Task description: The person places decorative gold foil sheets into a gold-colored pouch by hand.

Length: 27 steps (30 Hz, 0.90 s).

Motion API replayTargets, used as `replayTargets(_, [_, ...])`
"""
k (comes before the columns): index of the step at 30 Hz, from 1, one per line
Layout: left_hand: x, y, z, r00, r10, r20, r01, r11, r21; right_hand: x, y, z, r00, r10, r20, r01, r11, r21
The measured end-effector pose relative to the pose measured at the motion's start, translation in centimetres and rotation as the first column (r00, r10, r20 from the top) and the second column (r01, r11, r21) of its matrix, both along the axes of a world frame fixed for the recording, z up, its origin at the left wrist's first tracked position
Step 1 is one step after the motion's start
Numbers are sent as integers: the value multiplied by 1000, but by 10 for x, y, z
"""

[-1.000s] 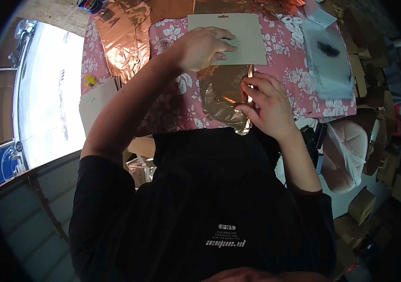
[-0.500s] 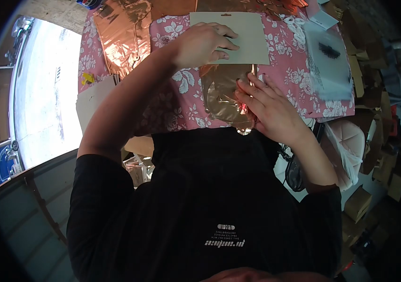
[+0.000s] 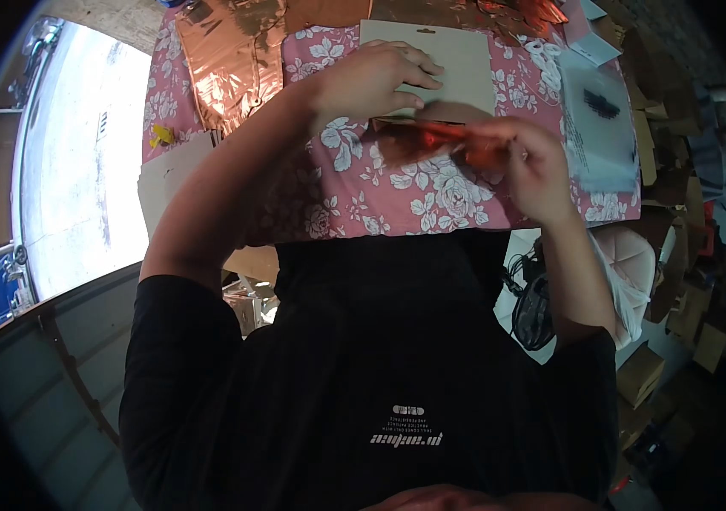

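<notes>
My left hand [image 3: 384, 81] lies flat with its fingers spread on a beige card [image 3: 456, 72], which has a small hanging slot at its top edge. From under the card's lower edge comes a flat copper-coloured foil balloon [image 3: 418, 140]. Its near end is lifted and folded up toward the card, blurred by motion. My right hand [image 3: 542, 170] pinches that lifted end between thumb and fingers, just right of and below the card. How far the foil runs beneath the card is hidden.
More copper foil balloons [image 3: 231, 60] lie flat at the table's back left. A clear plastic bag [image 3: 597, 128] with a dark print lies at the right, near white string [image 3: 544, 68]. Grey-beige cards [image 3: 167, 183] and a yellow scrap [image 3: 161, 134] are at the left on the pink floral tablecloth [image 3: 354, 192].
My right hand has gone from lying on the foil to gripping its near end, lifting and folding it up toward the card. The left hand stays on the card.
</notes>
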State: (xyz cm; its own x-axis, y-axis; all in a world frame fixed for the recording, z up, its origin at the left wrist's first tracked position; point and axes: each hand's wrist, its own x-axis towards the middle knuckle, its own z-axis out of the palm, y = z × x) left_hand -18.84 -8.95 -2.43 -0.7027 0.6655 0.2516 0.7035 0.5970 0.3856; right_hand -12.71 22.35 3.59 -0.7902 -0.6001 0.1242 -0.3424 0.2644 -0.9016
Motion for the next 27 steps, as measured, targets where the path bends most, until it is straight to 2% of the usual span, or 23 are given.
replayTargets(1, [-6, -2, -6, 997, -22, -79, 22, 1000, 7, -8, 3, -7, 955, -51, 293, 73, 995, -66])
replayTargets(2, [-11, -4, -13, 987, -43, -157, 45, 999, 13, -20, -1, -16, 955, -51, 292, 73, 995, -65])
replayTargets(3, [-10, -4, -5, 987, -43, -157, 46, 999, 14, -33, -8, -25, 968, -79, 236, 125, 975, -186])
replayTargets(4, [-7, -3, 10, 997, -17, 70, 15, 999, 34, -41, -15, -27, 976, -115, 184, 168, 937, -306])
replayTargets(5, [-5, -2, 20, 956, 5, 294, -20, 999, 47, -47, -21, -26, 957, -144, 251, 227, 912, -341])
replayTargets(6, [-7, -5, 12, 955, 6, 296, -21, 999, 49, -52, -24, -25, 957, -144, 253, 227, 913, -339])
replayTargets(8, [-11, -10, -13, 915, 68, 398, -161, 966, 204, -64, -30, -25, 867, -35, 497, 285, 854, -436])
replayTargets(9, [-8, -6, -4, 896, 140, 422, -212, 969, 128, -75, -29, -38, 878, -81, 471, 298, 863, -408])
replayTargets(10, [-7, -6, 3, 895, 139, 424, -212, 969, 128, -80, -32, -39, 877, -82, 473, 300, 863, -406])
replayTargets(12, [-7, -5, 13, 731, 337, 594, -325, 937, -130, -85, -35, -41, 859, -169, 484, 375, 851, -368])
replayTargets(13, [-15, -7, -4, 760, 228, 609, -297, 955, 13, -83, -30, -41, 857, -170, 486, 377, 851, -366])
replayTargets(14, [-18, -8, -12, 759, 228, 611, -297, 955, 14, -79, -22, -39, 931, -21, 363, 168, 910, -378])
replayTargets(15, [-15, -5, -8, 777, 161, 609, -286, 951, 114, -75, -17, -36, 961, 143, 237, -50, 931, -361])
replayTargets(16, [-12, -1, -2, 794, 95, 601, -273, 938, 213, -69, -20, -31, 960, 145, 239, -51, 931, -361])
replayTargets(17, [-9, 1, 4, 809, 29, 588, -256, 916, 308, -61, -26, -26, 966, 75, 247, -10, 967, -255])
replayTargets(19, [-7, 0, 15, 818, 20, 574, -228, 928, 293, -61, -28, -23, 958, -58, 280, 69, 997, -29])
replayTargets(21, [-10, -5, 16, 830, 11, 557, -198, 940, 277, -72, -31, -34, 965, -107, 238, 105, 994, 20])
replayTargets(23, [-17, -10, 11, 963, -43, 265, -4, 985, 174, -75, -31, -41, 969, -153, 192, 142, 987, 69])
replayTargets(25, [-9, -10, 30, 961, 4, 277, -57, 981, 185, -74, -38, -38, 943, -212, 257, 195, 977, 89])
replayTargets(27, [-7, -11, 33, 956, 50, 290, -111, 974, 196, -72, -41, -41, 951, -241, 192, 217, 966, 139])
